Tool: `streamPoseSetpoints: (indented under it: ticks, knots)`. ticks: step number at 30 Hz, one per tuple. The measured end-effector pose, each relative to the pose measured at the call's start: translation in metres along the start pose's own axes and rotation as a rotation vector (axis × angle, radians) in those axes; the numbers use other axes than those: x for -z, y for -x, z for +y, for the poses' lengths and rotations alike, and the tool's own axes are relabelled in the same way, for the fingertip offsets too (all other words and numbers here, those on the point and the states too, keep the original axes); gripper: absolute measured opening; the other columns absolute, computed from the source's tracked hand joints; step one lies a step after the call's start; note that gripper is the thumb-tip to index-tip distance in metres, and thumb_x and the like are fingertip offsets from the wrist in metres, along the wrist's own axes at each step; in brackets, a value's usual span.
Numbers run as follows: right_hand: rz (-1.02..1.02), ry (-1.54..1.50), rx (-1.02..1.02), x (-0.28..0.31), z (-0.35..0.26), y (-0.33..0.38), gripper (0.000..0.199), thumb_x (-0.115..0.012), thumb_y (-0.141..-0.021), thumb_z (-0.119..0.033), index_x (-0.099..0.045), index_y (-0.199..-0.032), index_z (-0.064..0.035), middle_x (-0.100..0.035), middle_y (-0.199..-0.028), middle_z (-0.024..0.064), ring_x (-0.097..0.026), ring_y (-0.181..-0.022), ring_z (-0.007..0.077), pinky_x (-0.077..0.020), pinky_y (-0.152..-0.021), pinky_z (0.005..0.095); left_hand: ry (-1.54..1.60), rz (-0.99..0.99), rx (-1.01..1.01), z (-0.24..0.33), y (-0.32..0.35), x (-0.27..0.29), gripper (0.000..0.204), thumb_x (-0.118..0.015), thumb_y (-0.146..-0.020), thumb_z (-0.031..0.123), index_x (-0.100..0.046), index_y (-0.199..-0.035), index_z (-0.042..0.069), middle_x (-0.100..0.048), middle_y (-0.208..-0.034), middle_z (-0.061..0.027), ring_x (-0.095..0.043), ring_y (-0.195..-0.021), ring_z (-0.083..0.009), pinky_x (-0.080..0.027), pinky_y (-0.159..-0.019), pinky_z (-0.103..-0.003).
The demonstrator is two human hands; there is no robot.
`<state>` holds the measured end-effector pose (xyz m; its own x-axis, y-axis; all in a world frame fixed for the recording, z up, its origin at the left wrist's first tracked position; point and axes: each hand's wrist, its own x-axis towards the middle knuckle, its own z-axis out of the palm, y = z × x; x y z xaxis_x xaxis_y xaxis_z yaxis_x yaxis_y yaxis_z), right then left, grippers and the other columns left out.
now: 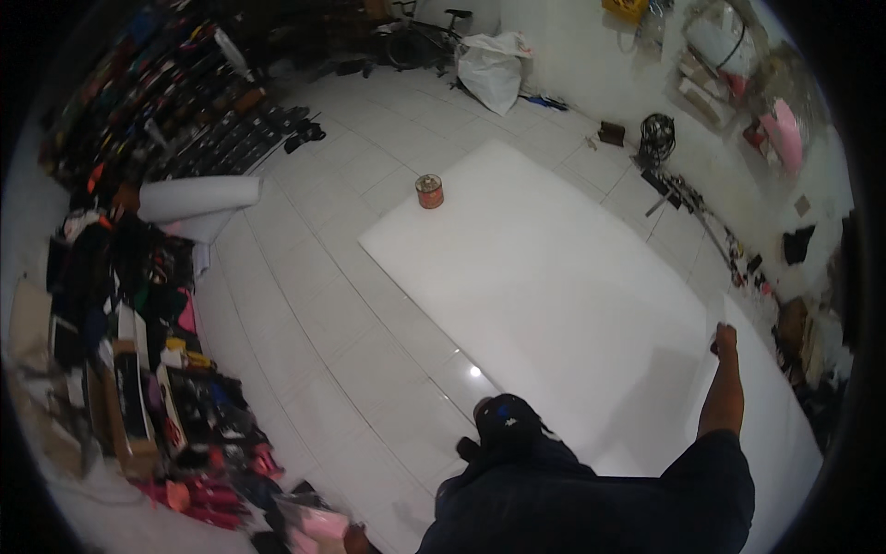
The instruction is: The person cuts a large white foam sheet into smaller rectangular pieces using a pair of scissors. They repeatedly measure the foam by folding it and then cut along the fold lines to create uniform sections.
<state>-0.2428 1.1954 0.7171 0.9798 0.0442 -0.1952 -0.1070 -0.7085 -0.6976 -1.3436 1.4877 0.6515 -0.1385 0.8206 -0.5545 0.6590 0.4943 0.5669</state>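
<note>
A large white sheet (517, 249) lies flat on the tiled floor, and a second white piece (771, 388) lies along its right side. My right arm reaches out over the gap between the two. My right hand (726, 338) is closed at the far end of that gap, around something small and dark that I cannot make out. At the lower edge, a small part of my left hand (356, 539) shows beside a clear bag with pink contents (323, 524); its fingers cannot be made out. A round can (429, 191) stands on the sheet's far left corner.
Boxes, shoes and bags crowd the left side, with a white roll (200, 196) above them. A bicycle (420, 37) and a white sack (494, 72) stand at the back. Along the right wall are a black fan-like object (657, 137), loose metal parts and hanging bags.
</note>
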Motion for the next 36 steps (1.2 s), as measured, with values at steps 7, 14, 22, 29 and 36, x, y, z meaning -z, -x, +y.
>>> streamPoseSetpoints:
  ticks: [7, 14, 22, 29, 36]
  knots:
    - [0.195, 0.104, 0.001, -0.114, -0.109, 0.032, 0.04, -0.054, -0.094, -0.031, -0.063, -0.108, 0.0048, -0.067, -0.084, 0.0163, -0.065, -0.073, 0.0289, -0.0502, -0.066, 0.0443, 0.114, 0.294, -0.222, 0.223, -0.268, 0.112, 0.039, -0.062, -0.093, 0.029, -0.062, -0.116, -0.003, -0.064, -0.084, -0.0105, -0.059, -0.075, -0.0172, -0.048, -0.067, -0.031]
    - [0.185, 0.317, -0.176, -0.329, -0.251, 0.042, 0.048, -0.051, -0.095, -0.037, -0.06, -0.122, 0.0011, -0.069, -0.099, 0.0227, -0.069, -0.082, 0.0364, -0.0563, -0.074, 0.0464, -0.177, -0.091, 0.212, 0.267, -0.373, 0.112, 0.042, -0.062, -0.093, 0.033, -0.065, -0.116, -0.002, -0.068, -0.108, -0.0162, -0.065, -0.096, -0.0227, -0.052, -0.08, -0.035]
    - [0.15, 0.123, -0.255, -0.501, -0.383, 0.04, 0.048, -0.051, -0.094, -0.034, -0.058, -0.127, -0.0002, -0.069, -0.099, 0.0211, -0.07, -0.074, 0.035, -0.0586, -0.056, 0.0449, -0.278, -0.259, 0.083, 0.468, -0.62, 0.101, 0.042, -0.063, -0.094, 0.03, -0.063, -0.119, -0.004, -0.066, -0.113, -0.0184, -0.063, -0.102, -0.0268, -0.05, -0.087, -0.038]
    - [0.185, 0.46, -0.159, -0.663, -0.504, 0.06, 0.043, -0.043, -0.099, -0.031, -0.061, -0.12, 0.0016, -0.06, -0.125, 0.0258, -0.056, -0.117, 0.0419, -0.0435, -0.103, 0.047, -0.461, -0.261, -0.202, 0.711, -0.903, 0.193, 0.043, -0.063, -0.095, 0.028, -0.061, -0.121, -0.006, -0.064, -0.117, -0.0203, -0.061, -0.108, -0.0304, -0.049, -0.092, -0.041]
    - [0.109, 0.383, -0.186, -0.781, -0.649, 0.082, 0.043, -0.047, -0.099, -0.036, -0.063, -0.119, -0.002, -0.065, -0.12, 0.0225, -0.06, -0.112, 0.0422, -0.0477, -0.098, 0.048, -0.431, 0.108, -0.995, 1.093, -1.139, 0.284, 0.045, -0.059, -0.097, 0.031, -0.06, -0.124, -0.005, -0.062, -0.123, -0.0234, -0.058, -0.113, -0.0357, -0.046, -0.098, -0.043]
